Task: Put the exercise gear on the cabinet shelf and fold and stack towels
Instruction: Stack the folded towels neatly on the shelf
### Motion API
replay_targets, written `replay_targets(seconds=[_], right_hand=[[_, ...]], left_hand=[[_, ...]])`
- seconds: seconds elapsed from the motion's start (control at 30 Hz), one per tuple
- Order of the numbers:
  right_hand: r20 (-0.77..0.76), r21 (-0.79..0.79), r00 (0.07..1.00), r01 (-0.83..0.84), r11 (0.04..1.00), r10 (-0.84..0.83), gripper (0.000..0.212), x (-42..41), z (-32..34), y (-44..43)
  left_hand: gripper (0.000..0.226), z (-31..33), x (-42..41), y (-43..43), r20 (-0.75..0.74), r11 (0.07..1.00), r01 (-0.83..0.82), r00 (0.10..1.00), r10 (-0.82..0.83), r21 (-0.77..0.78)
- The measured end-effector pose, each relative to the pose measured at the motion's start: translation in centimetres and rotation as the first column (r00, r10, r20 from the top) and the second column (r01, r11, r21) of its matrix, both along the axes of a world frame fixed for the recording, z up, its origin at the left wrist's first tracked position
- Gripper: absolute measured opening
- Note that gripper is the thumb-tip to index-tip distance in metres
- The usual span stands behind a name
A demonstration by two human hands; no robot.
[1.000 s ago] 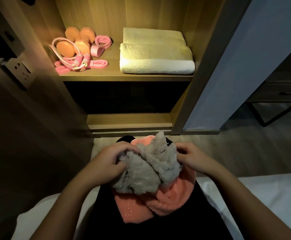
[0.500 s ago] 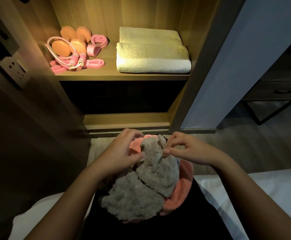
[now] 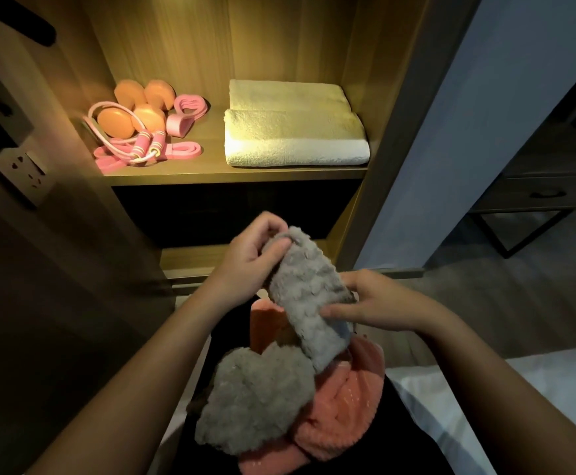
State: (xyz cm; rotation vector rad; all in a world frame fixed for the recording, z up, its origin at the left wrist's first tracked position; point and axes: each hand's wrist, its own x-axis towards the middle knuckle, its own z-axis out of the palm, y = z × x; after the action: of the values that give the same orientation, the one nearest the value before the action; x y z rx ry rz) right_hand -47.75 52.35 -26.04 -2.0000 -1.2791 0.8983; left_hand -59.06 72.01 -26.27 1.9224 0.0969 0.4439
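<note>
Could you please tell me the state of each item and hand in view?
grey towel: unfolded, held up by both hands, lower end bunched
pink towel: crumpled beneath the grey towel
white towels: folded, stacked on the shelf
exercise gear: on the shelf, beside the white towels
left hand: grips the grey towel's top
right hand: pinches its side

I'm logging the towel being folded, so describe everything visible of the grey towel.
The grey towel is fluffy, nubbly cloth, unfolded and crumpled. Its upper part is held up as a slanting band. The left hand pinches the top end, and the right hand grips the band's lower edge between thumb and fingers. The rest sags into a bunched heap resting on the coral towel beneath it.
</note>
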Motion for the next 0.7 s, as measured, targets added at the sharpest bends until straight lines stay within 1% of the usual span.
replay_targets(seconds=[0.03,0.1,0.13,0.17,0.23,0.3,0.37,0.43,0.5,0.53,0.63,0.7], right_hand=[[-0.004,0.031,0.999,0.037,0.999,-0.037,0.021,0.5,0.3,0.4],[-0.08,0.107,0.992,0.103,0.989,-0.095,0.017,1.8,1.1,1.0],[-0.116,0.128,0.988,0.121,0.984,-0.106,0.017,2.5,1.5,1.2],[-0.124,0.123,0.987,0.119,0.985,-0.103,0.018,3.0,1.8,1.5],[-0.037,0.038,0.997,0.067,0.997,-0.066,0.016,3.6,1.4,2.3],[0.065,-0.068,0.998,0.032,0.997,-0.027,0.013,3.6,-0.1,2.8],[0.059,-0.125,0.998,0.022,0.992,-0.014,0.01,3.2,-1.6,2.9],[0.066,-0.169,0.998,0.031,0.985,-0.02,0.017,2.9,-2.6,2.9],[0.091,-0.198,0.995,0.051,0.979,-0.033,0.025,3.0,-3.0,3.1],[0.094,-0.204,0.995,0.056,0.977,-0.038,0.026,3.1,-3.1,3.2],[0.08,-0.223,0.996,0.047,0.974,-0.03,0.017,3.1,-3.4,3.1],[0.077,-0.257,0.996,0.053,0.965,-0.034,0.02,3.0,-3.6,2.8]], left_hand=[[0.014,0.6,0.6,0.5,0.035,0.999,-0.048,0.998,0.048,-0.004],[0.01,1.8,1.6,2.1,0.072,0.988,-0.144,0.986,0.148,-0.059],[0.004,1.9,2.0,3.1,0.063,0.982,-0.169,0.983,0.175,-0.089],[0.003,1.7,2.3,4.1,0.036,0.979,-0.183,0.982,0.187,-0.087],[0.006,-0.5,2.0,5.0,-0.094,0.981,-0.196,0.977,0.193,-0.018],[0.006,-4.3,0.7,4.2,-0.237,0.975,-0.22,0.949,0.206,-0.032],[0.009,-7.9,-0.9,2.6,-0.315,0.961,-0.263,0.922,0.226,-0.081],[0.01,-9.9,-2.0,1.1,-0.338,0.927,-0.341,0.9,0.274,-0.157],[0.009,-10.6,-2.3,0.1,-0.351,0.887,-0.413,0.877,0.327,-0.205],[0.01,-10.7,-2.4,-0.4,-0.363,0.872,-0.439,0.865,0.345,-0.217],[0.009,-10.4,-2.6,-2.3,-0.419,0.84,-0.481,0.836,0.354,-0.25],[0.012,-10.2,-3.0,-3.1,-0.449,0.837,-0.482,0.827,0.338,-0.257]])
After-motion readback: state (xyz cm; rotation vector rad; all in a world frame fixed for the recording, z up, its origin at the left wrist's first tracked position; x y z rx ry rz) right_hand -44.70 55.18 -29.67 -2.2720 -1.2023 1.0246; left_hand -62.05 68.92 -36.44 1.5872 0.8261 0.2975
